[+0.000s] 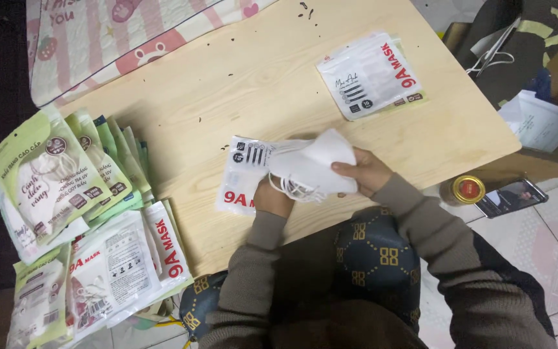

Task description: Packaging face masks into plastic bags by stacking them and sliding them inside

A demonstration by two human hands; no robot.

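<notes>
The person is sitting at a low wooden table [253, 77] and working with both hands over its near edge. The right hand [366, 171] is clenching a small stack of white face masks [314, 165], thumb on top, with the ear loops dangling below the stack. The left hand [272, 200] is lying on the lower edge of a white plastic pouch [243, 178] with red lettering, which is resting flat on the table; whether its grip is pinching the pouch or only pressing it down cannot be told, since the masks are covering the fingers. The masks are overlapping the pouch's right end, so the step in hand appears to be feeding them into the pouch mouth or drawing them out of it; the picture is not settling which.

Judging by this, the next move is calling for the pouch mouth to be held open and steady while the stack is kept square and the loops kept from snagging.

A second white pouch [369, 76] is lying well apart at the far right of the table. A pile of filled green and white pouches [79, 213] is spreading over the left edge.
</notes>
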